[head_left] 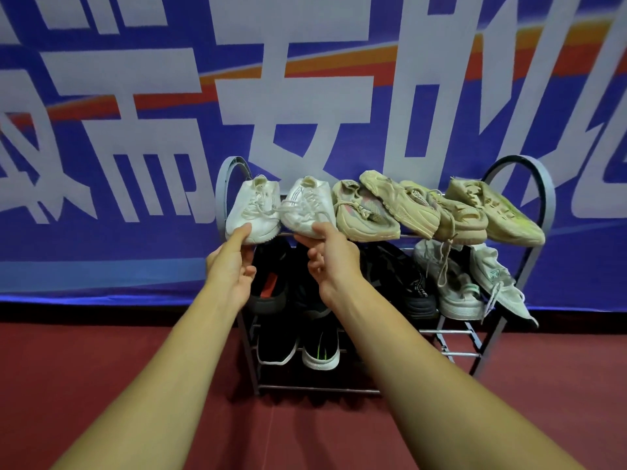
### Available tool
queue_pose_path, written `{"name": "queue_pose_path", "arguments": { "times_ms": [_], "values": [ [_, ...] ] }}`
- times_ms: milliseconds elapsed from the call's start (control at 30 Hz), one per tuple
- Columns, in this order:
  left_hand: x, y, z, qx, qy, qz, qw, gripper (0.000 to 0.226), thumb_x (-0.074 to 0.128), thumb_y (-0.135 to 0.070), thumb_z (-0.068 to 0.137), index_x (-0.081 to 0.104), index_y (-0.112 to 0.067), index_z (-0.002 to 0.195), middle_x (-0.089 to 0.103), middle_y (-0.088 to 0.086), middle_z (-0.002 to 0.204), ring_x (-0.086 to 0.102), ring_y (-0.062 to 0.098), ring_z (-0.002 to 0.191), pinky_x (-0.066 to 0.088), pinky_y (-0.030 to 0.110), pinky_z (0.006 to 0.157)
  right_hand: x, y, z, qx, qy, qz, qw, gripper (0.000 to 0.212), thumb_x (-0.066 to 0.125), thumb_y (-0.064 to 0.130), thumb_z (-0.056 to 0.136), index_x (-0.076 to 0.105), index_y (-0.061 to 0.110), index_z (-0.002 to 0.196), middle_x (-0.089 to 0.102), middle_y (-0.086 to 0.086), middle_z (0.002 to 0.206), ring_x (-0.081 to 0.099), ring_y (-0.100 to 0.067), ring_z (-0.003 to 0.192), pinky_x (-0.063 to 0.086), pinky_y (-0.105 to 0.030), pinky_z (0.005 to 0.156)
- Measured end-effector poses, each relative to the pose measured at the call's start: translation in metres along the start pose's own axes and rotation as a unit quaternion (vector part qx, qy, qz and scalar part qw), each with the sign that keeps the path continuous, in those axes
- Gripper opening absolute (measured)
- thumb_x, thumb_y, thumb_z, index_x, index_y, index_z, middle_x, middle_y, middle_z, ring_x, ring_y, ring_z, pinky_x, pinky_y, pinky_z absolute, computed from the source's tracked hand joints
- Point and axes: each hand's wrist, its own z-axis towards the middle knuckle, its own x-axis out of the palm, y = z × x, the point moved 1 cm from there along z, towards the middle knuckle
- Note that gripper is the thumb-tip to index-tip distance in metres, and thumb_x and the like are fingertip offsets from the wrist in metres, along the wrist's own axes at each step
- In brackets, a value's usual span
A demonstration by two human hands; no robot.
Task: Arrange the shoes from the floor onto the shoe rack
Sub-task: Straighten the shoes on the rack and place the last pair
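Three tiers of a grey metal shoe rack (pixel 543 184) stand against a blue banner (pixel 135 137) with large white characters, on a dark red floor (pixel 101 368). Behind the rack, the banner fills the upper view. On the rack's top tier, right of centre, four beige sneakers (pixel 431 208) lie crowded and overlapping, toes toward the viewer. At the rack's top left sit two white sneakers: the left white sneaker (pixel 252 212) beside the rack's arched end, and the right white sneaker (pixel 308 208) touching it. On the rack's middle tier, black shoes (pixel 403 283) occupy the left and centre; two pale grey sneakers (pixel 454 286) lie at the right, one hanging past the front rail. On the rack's lowest tier, left side, stands a black pair with white soles (pixel 298 347). Left hand (pixel 232 269): fingers pinching the toe of the left white sneaker, thumb on top. Right hand (pixel 334 259): fingers closed on the toe edge of the right white sneaker. Both forearms reach toward the rack's top left.
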Motion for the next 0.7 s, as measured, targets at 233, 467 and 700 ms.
{"name": "queue_pose_path", "arguments": {
  "times_ms": [233,467,700],
  "values": [
    [0.000,0.000,0.001,0.003,-0.014,-0.018,1.000,0.019,0.082,-0.023,0.078,0.066,-0.018,0.088,0.068,-0.002,0.080,0.055,0.007,0.062,0.029,0.021,0.046,-0.004,0.007,0.003,0.025,0.068,-0.009,0.997,0.008,0.059,0.014,0.093,0.064,0.009,0.094,0.076,-0.012,0.092,0.041,-0.003,0.044,0.027,-0.012,0.037],
    [0.006,0.001,-0.005,-0.014,-0.002,-0.034,0.999,0.019,0.079,-0.022,0.081,0.066,-0.019,0.093,0.064,-0.003,0.077,0.052,0.008,0.065,0.031,0.022,0.051,-0.011,0.003,0.005,0.079,0.102,-0.011,0.992,0.011,0.059,0.019,0.099,0.065,0.010,0.098,0.074,-0.007,0.087,0.044,-0.002,0.044,0.028,-0.011,0.038],
    [0.003,0.005,-0.007,-0.029,0.013,-0.013,0.999,0.030,0.079,-0.022,0.080,0.063,-0.020,0.105,0.065,-0.005,0.085,0.056,0.007,0.069,0.034,0.021,0.052,-0.008,0.007,0.004,0.083,0.120,-0.011,0.989,0.009,0.056,0.015,0.098,0.063,0.009,0.096,0.074,-0.008,0.087,0.043,-0.002,0.043,0.026,-0.012,0.040]
  ]
}}
